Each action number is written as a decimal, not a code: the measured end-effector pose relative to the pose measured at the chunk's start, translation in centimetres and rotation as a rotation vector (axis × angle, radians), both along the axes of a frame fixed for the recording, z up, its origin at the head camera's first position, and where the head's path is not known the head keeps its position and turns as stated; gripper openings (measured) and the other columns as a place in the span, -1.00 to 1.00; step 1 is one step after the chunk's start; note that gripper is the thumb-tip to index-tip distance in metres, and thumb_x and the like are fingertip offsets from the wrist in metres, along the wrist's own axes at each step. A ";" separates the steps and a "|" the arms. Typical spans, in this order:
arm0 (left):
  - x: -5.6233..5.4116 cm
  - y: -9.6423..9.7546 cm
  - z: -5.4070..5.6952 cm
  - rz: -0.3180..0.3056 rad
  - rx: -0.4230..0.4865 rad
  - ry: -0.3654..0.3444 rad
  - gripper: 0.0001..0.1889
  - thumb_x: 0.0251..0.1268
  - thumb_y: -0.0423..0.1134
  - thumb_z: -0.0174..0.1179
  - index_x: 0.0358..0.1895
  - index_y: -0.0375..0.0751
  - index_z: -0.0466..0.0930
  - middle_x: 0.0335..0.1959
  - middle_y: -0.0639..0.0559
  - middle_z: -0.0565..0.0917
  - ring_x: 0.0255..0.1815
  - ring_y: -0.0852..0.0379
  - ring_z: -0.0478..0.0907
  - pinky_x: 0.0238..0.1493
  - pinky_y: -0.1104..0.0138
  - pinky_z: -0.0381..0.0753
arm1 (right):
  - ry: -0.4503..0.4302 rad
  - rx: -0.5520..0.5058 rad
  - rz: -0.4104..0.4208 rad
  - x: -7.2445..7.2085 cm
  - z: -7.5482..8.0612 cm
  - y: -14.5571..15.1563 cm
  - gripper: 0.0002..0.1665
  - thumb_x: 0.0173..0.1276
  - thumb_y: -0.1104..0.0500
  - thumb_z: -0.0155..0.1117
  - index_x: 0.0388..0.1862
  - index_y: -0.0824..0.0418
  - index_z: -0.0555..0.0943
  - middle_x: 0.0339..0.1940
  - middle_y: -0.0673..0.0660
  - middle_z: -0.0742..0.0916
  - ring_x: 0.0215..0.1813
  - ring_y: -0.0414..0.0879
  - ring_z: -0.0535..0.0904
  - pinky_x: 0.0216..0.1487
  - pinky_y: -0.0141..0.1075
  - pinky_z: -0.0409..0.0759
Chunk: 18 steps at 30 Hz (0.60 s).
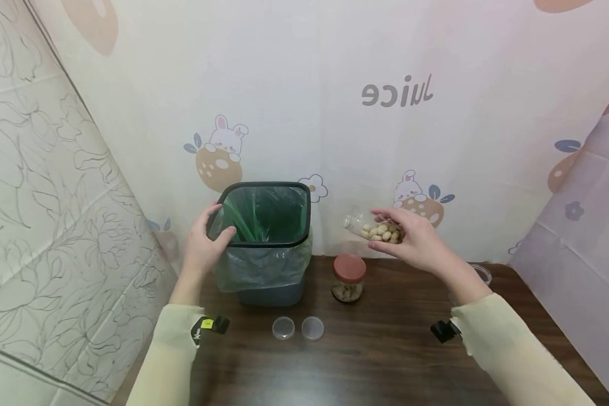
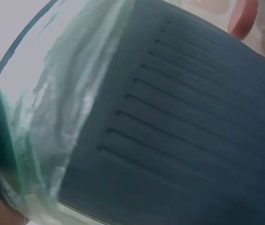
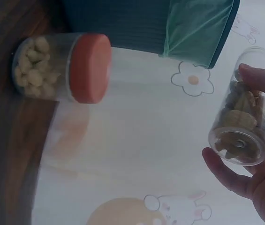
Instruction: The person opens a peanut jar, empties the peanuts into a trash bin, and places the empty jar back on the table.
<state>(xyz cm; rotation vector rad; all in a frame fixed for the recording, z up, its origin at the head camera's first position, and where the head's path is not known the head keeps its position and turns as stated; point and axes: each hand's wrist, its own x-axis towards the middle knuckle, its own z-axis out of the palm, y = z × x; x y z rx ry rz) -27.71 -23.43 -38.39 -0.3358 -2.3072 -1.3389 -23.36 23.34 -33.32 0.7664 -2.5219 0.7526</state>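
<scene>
A trash bin (image 1: 271, 296) lined with a clear plastic bag (image 1: 264, 266) stands on the table at left of centre, its black rim facing up. My left hand (image 1: 203, 242) grips the bin's left rim, thumb over the near corner and fingers farther back. To the right of the bin, my right hand (image 1: 411, 239) holds a clear jar (image 1: 383, 230) in the air. That jar lies tilted nearly on its side, its uncapped mouth toward the bin and pale nut-like pieces (image 1: 385, 231) in its lower part. In the right wrist view its round base (image 3: 239, 145) faces the camera.
A second jar (image 1: 348, 285) with a red-brown lid and similar pieces stands right of the bin. Two clear round lids (image 1: 312, 328) lie on the dark wooden table (image 1: 365, 361). Another clear container (image 1: 481, 273) is partly hidden behind my right forearm. A printed curtain (image 1: 335, 141) hangs behind.
</scene>
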 end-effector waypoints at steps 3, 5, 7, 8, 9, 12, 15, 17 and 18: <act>-0.1 0.3 -0.7 -0.003 0.100 0.025 -0.36 0.45 -0.10 0.31 0.53 -0.26 0.49 0.68 -0.16 0.38 0.74 -0.17 0.20 0.68 -0.24 0.10 | -0.004 -0.002 -0.014 -1.1 0.6 -0.6 -0.22 0.31 0.08 0.71 0.47 0.14 0.63 0.25 0.29 0.77 0.23 0.25 0.69 0.20 0.24 0.63; -0.2 0.6 -1.2 -0.007 0.184 0.038 -0.37 0.43 -0.14 0.30 0.51 -0.27 0.50 0.67 -0.14 0.40 0.74 -0.13 0.20 0.69 -0.20 0.08 | -0.032 -0.001 -0.031 -1.8 1.1 -1.0 -0.21 0.33 0.04 0.70 0.50 0.11 0.62 0.27 0.30 0.76 0.25 0.25 0.68 0.22 0.25 0.61; -0.3 0.9 -1.7 -0.009 0.266 0.052 -0.38 0.40 -0.19 0.30 0.50 -0.27 0.51 0.66 -0.11 0.41 0.73 -0.08 0.21 0.69 -0.15 0.07 | -0.069 0.002 -0.042 -2.4 1.6 -1.5 -0.19 0.35 0.00 0.68 0.53 0.10 0.60 0.31 0.31 0.74 0.27 0.25 0.66 0.24 0.27 0.59; -0.3 1.0 -1.9 -0.002 0.291 0.061 -0.38 0.40 -0.19 0.29 0.50 -0.26 0.52 0.65 -0.10 0.42 0.73 -0.06 0.22 0.69 -0.13 0.08 | -0.085 0.007 -0.049 -2.6 1.9 -1.7 -0.18 0.36 -0.02 0.67 0.54 0.09 0.59 0.33 0.31 0.73 0.28 0.25 0.65 0.25 0.27 0.59; -0.3 1.2 -2.0 0.006 0.309 0.069 -0.38 0.39 -0.19 0.29 0.50 -0.25 0.52 0.65 -0.08 0.43 0.72 -0.04 0.23 0.69 -0.12 0.09 | -0.103 0.009 -0.051 -2.9 2.1 -2.1 -0.17 0.37 -0.04 0.67 0.55 0.10 0.58 0.33 0.30 0.73 0.28 0.24 0.65 0.26 0.27 0.58; -0.3 1.5 -2.3 0.032 0.342 0.088 -0.38 0.38 -0.21 0.27 0.50 -0.23 0.53 0.64 -0.06 0.46 0.71 -0.02 0.26 0.68 -0.09 0.11 | -0.130 0.013 -0.050 -3.5 2.8 -3.1 -0.15 0.37 -0.05 0.66 0.56 0.13 0.57 0.32 0.28 0.73 0.27 0.21 0.65 0.27 0.23 0.59; -0.2 1.8 -2.3 0.046 0.358 0.101 -0.39 0.38 -0.22 0.26 0.49 -0.23 0.54 0.63 -0.08 0.46 0.70 -0.01 0.27 0.69 -0.07 0.11 | -0.149 0.002 -0.038 -3.9 3.6 -4.0 -0.16 0.37 -0.02 0.66 0.54 0.16 0.55 0.30 0.26 0.74 0.26 0.17 0.66 0.26 0.18 0.61; -0.2 1.9 -2.3 0.054 0.367 0.107 -0.39 0.38 -0.23 0.24 0.50 -0.23 0.54 0.63 -0.12 0.46 0.70 -0.02 0.28 0.69 -0.07 0.12 | -0.160 -0.011 -0.023 -4.1 4.1 -4.7 -0.19 0.37 0.01 0.65 0.52 0.19 0.54 0.30 0.27 0.73 0.25 0.16 0.66 0.25 0.15 0.63; -0.2 2.0 -2.3 0.056 0.368 0.111 -0.39 0.38 -0.22 0.24 0.50 -0.23 0.54 0.63 -0.13 0.46 0.70 -0.02 0.29 0.69 -0.06 0.14 | -0.165 -0.020 -0.016 -4.2 4.3 -5.0 -0.19 0.37 0.03 0.65 0.49 0.22 0.53 0.29 0.27 0.72 0.24 0.15 0.66 0.25 0.12 0.64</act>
